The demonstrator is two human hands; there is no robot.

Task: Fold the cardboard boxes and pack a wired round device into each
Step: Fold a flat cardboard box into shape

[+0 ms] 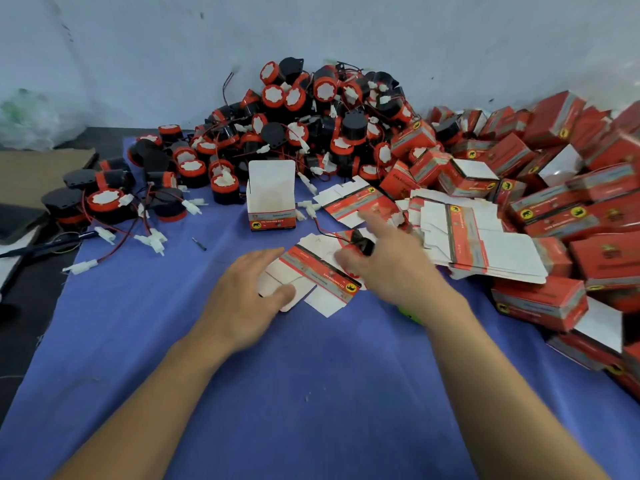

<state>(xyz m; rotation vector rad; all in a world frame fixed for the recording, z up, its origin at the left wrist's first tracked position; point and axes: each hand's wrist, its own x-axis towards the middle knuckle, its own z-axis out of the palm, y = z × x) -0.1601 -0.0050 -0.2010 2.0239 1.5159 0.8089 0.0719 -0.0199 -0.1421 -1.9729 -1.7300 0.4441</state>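
Flat red-and-white cardboard box blank (311, 275) lying centre, black wired round device (362, 244) over its far edge, upright folded box (272, 199) (lid flap open) behind, heaped black-and-red round devices (311, 116) beyond, closed red boxes (554, 168) piled right.

This is a small hand-packing workshop. A heap of identical red-and-black wired devices (311, 126) lies against a plain white wall (311, 29). Beside it sit a stack of flat box blanks (485, 244) and a big pile of closed red boxes (554, 174) of one print. All of it rests on a work surface covered with blue cloth (277, 393).
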